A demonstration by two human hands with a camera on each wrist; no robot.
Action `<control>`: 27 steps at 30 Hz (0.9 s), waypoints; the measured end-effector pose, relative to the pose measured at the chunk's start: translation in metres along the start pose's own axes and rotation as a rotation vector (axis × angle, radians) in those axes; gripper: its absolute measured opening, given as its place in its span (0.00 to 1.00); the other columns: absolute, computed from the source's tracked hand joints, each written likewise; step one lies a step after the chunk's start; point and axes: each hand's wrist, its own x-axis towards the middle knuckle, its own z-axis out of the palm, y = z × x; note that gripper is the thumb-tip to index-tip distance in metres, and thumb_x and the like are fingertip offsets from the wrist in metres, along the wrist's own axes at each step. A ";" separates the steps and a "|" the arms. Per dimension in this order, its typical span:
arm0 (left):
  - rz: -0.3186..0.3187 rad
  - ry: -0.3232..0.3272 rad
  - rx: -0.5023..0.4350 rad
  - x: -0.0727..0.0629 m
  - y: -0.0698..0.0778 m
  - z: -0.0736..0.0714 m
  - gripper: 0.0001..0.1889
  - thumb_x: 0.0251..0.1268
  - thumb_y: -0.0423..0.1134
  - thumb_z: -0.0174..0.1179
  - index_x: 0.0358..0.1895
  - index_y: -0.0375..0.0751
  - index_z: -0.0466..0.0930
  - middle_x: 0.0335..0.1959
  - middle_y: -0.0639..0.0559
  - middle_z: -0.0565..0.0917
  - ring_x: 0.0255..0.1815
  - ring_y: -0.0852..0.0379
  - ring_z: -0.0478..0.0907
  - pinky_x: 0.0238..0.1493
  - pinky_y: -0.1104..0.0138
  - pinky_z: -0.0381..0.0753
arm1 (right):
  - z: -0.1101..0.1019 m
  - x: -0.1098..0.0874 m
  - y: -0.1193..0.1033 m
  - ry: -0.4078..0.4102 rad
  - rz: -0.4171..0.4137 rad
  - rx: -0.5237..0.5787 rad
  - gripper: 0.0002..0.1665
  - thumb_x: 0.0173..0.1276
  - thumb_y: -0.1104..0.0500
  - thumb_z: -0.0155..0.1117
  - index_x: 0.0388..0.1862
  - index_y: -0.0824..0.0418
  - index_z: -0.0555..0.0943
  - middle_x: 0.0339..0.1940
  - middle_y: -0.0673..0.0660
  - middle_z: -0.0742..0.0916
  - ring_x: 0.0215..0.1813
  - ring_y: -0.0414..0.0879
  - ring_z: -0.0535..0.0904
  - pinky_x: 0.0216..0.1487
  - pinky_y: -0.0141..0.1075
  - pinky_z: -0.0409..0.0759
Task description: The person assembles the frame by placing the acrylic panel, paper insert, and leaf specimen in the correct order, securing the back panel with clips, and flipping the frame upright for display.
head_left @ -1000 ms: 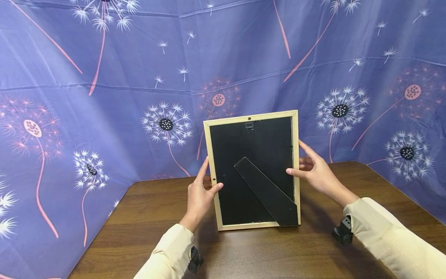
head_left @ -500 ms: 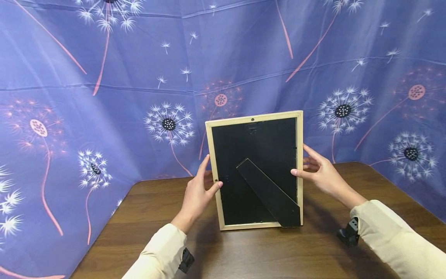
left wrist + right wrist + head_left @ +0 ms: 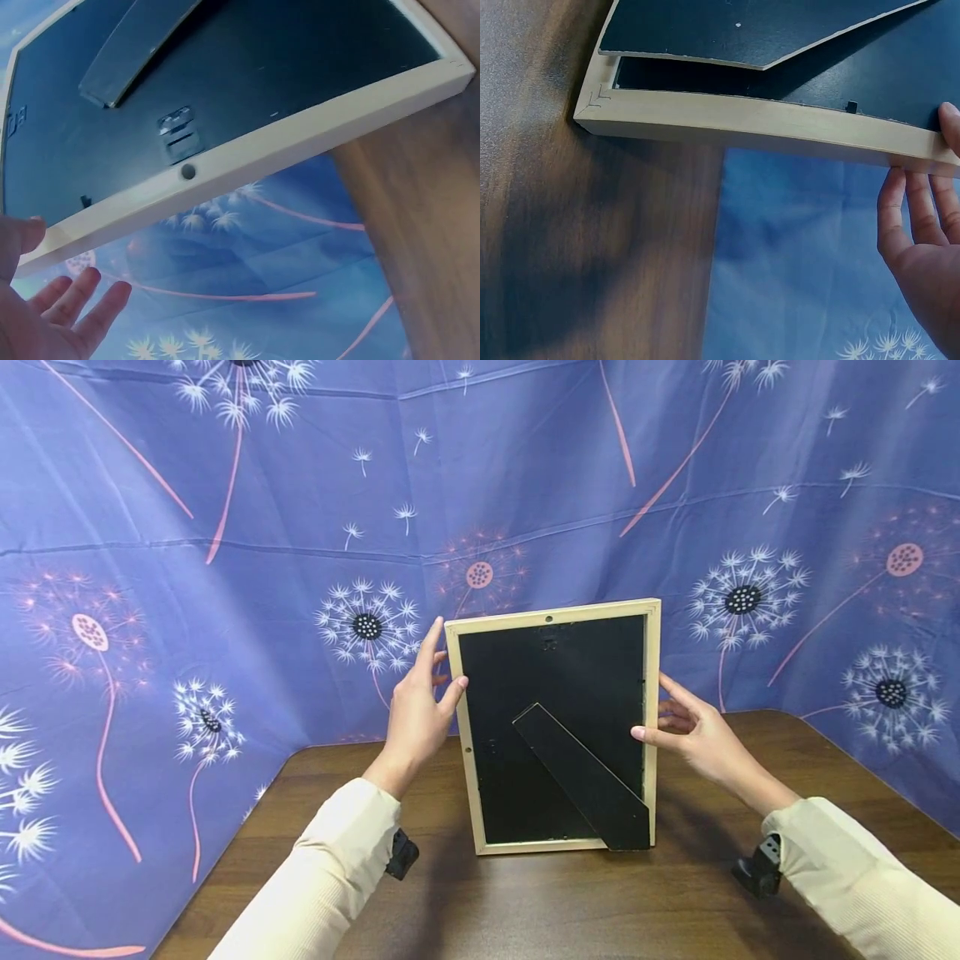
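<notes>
In the head view a picture frame (image 3: 558, 735) with a pale wooden border and black backing stands on the table, its back toward me. An easel leg (image 3: 581, 777) slants across the backing to the lower right corner. My right hand (image 3: 693, 735) grips the right side, thumb on the back edge, fingertips against the outer side in the right wrist view. My left hand (image 3: 420, 706) is at the upper left side, its thumb by the border. In the left wrist view its fingers (image 3: 79, 300) are spread and apart from the wood. The frame's front is hidden.
The brown wooden table (image 3: 315, 860) extends around the frame. Behind it hangs a blue cloth (image 3: 570, 460) printed with dandelions. A small black device (image 3: 402, 853) sits at the left wrist and another black device (image 3: 759, 864) at the right wrist.
My left hand has slid up from the middle of the frame's left side to near its upper corner. The right hand keeps its grip, and the frame stands much as before.
</notes>
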 end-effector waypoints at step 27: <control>0.114 0.085 0.005 0.010 0.012 0.006 0.34 0.66 0.28 0.67 0.72 0.56 0.68 0.52 0.36 0.85 0.46 0.42 0.88 0.46 0.52 0.88 | 0.012 0.012 0.007 0.154 -0.073 0.003 0.51 0.69 0.60 0.72 0.84 0.56 0.55 0.58 0.74 0.82 0.46 0.34 0.83 0.44 0.17 0.76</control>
